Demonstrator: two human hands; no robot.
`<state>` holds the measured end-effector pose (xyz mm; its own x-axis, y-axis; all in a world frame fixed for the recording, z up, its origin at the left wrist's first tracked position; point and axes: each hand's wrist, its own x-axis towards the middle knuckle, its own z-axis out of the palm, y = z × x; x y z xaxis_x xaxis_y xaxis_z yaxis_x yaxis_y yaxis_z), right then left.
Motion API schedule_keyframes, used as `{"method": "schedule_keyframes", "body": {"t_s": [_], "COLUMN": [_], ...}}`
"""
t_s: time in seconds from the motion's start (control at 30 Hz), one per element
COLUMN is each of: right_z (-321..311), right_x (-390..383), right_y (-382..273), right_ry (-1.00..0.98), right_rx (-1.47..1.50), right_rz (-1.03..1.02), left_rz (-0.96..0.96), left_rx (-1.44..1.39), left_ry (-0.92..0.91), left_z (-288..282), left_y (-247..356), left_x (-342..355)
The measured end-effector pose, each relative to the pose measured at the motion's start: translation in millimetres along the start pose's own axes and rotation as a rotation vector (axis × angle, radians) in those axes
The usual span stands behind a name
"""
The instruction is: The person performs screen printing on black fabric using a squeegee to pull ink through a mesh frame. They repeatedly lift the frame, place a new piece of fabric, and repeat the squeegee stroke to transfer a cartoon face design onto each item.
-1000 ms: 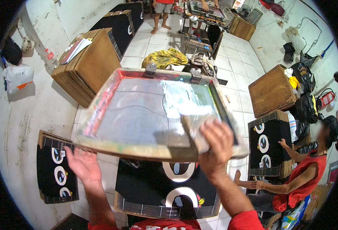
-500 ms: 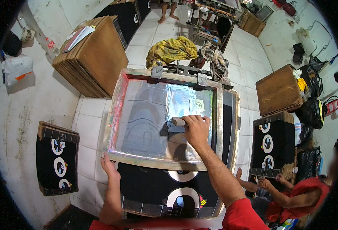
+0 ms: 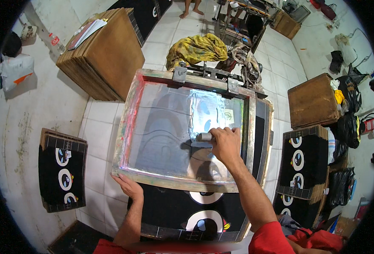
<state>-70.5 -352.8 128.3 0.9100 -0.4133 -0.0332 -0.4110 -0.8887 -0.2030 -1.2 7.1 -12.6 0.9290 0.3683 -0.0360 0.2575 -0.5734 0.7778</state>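
A wooden-framed printing screen (image 3: 174,181) lies tilted over a board covered in black cloth. My right hand (image 3: 227,146) is closed around a small grey squeegee (image 3: 204,136), held against the mesh at the lower end of a light blue ink patch (image 3: 204,108). My left hand (image 3: 129,187) is at the screen's near left corner, fingers stretched out along the underside of the frame; whether they bear its weight I cannot tell. Below the screen, the black cloth (image 3: 163,211) shows white eye prints (image 3: 204,220) with blue and red details.
Metal clamps (image 3: 179,75) hold the screen's far edge, with a yellow stained cloth (image 3: 197,48) behind. Stacked brown boards (image 3: 110,55) stand far left. Printed black panels lie left (image 3: 64,173) and right (image 3: 303,163). A co-worker's red sleeve (image 3: 318,240) shows at the lower right.
My left hand's fingers have loosened from the screen's corner and stretched out. The squeegee has barely moved on the mesh. My view has shifted slightly, and the co-worker has sunk mostly out of it.
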Motion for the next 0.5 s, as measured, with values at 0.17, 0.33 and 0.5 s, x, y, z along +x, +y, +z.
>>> {"method": "schedule_keyframes", "body": {"t_s": [0.17,0.33,0.5], "right_z": [12.8,11.2,-2.2], "right_x": [7.2,106.9,185.2], "right_y": [8.1,36.7,47.9], "right_ry": [0.036,0.043,-0.039], "right_rx": [-0.057,-0.123,-0.170], "right_rz": [-0.055,-0.028,0.029], "left_rz": [0.014,0.087,0.090], "left_rx": [-0.020,-0.028,0.003], "left_ry": [-0.023,-0.010,0.030], "left_z": [1.4,2.3,3.2], "left_y": [-5.3,-5.3,-1.8], "left_x": [0.4,0.9,0.9]}}
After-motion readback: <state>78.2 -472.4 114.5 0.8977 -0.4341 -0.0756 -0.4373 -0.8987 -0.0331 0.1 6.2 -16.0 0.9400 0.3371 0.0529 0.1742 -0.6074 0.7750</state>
